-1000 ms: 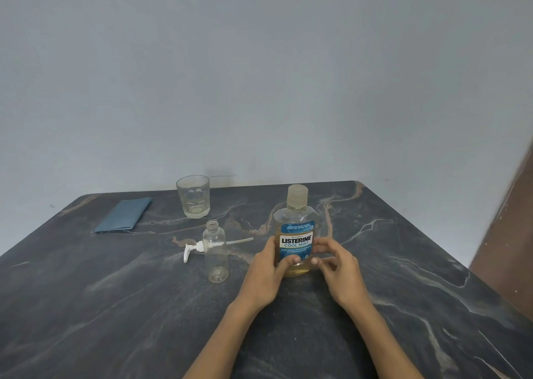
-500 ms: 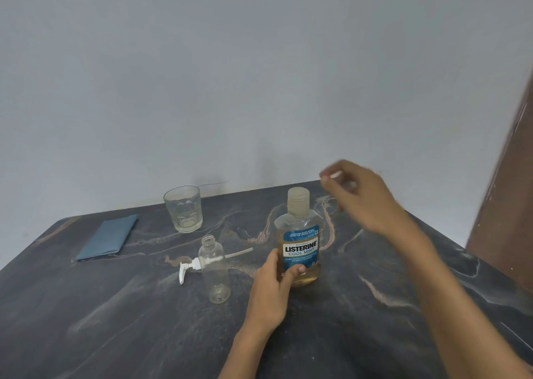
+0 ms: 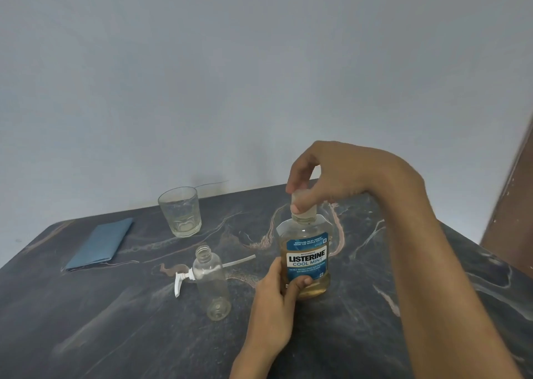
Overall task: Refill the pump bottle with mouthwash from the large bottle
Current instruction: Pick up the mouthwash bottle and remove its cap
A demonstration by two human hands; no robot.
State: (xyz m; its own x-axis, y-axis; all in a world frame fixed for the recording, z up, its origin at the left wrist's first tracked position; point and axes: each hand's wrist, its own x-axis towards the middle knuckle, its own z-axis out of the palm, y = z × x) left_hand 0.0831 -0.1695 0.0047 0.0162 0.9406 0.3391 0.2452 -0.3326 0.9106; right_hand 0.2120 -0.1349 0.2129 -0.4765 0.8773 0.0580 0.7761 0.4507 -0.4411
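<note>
Two hands work on one bottle. We see the large clear plastic mouthwash bottle [image 3: 306, 259], with a blue label and amber liquid in its lower part, standing upright on the dark marble-patterned desk [image 3: 403, 263] right of centre. Our left hand [image 3: 275, 301] grasps the lower body of this bottle, the thumb lying across the foot of the label and the fingers wrapped behind. Our right hand [image 3: 328, 177] reaches in from above, its fingertips curled round the pale translucent cap [image 3: 302, 210], which sits on the bottle's neck.

Just left of the large bottle stands the small clear plastic pump bottle [image 3: 212, 286], upright, with its threaded neck open; we cannot tell whether it holds any liquid. Behind it lies the white pump head with its long dip tube [image 3: 184, 277], flat on the desk, the nozzle pointing left and the tube running right toward the large bottle.

Farther back, near the far edge of the desk, stands a clear faceted drinking glass [image 3: 180, 211], upright. To its left lies a folded blue cloth [image 3: 101, 243], flat and well apart from the bottles. A plain grey wall [image 3: 230, 76] rises behind the desk.
</note>
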